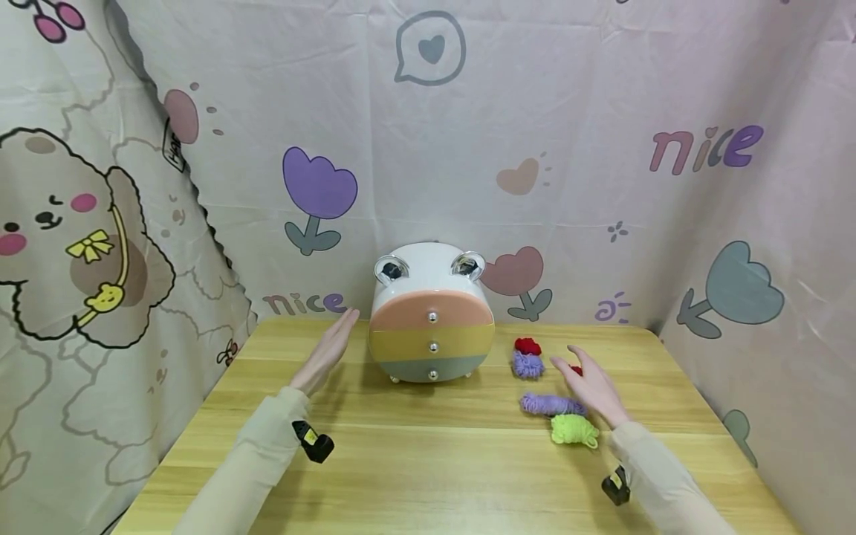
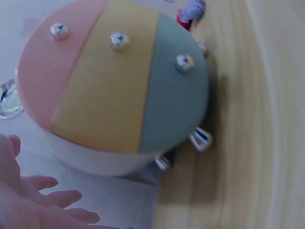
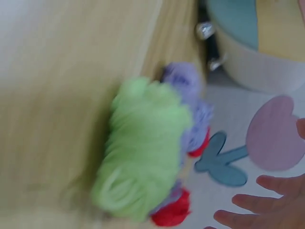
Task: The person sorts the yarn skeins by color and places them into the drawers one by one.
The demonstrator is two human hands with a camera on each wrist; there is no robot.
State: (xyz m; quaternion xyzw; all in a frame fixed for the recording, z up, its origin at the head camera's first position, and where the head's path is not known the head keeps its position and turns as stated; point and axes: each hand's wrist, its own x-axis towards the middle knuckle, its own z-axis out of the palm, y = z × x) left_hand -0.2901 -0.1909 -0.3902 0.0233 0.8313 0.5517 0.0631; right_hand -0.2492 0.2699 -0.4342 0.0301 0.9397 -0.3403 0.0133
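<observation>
A small white drawer box [image 1: 432, 267] with frog-like eyes stands at the back of the table, its three fronts striped orange, yellow and grey-green with silver knobs. My left hand [image 1: 328, 355] hovers just left of the box, fingers straight, holding nothing. My right hand [image 1: 595, 390] is over the yarn on the right, fingers extended and thumb apart, gripping nothing. Nearby lie a green yarn bundle [image 1: 574, 430], a purple yarn bundle [image 1: 550, 404], another purple bundle [image 1: 527, 365] and a red bundle [image 1: 527, 345]. Another red bundle [image 1: 576, 370] is mostly hidden behind my right hand.
The wooden table [image 1: 428, 468] ends at a printed cloth backdrop [image 1: 428, 148] behind the box. More cloth hangs along the left and right sides. Each wrist carries a small black camera, such as the left one [image 1: 314, 443].
</observation>
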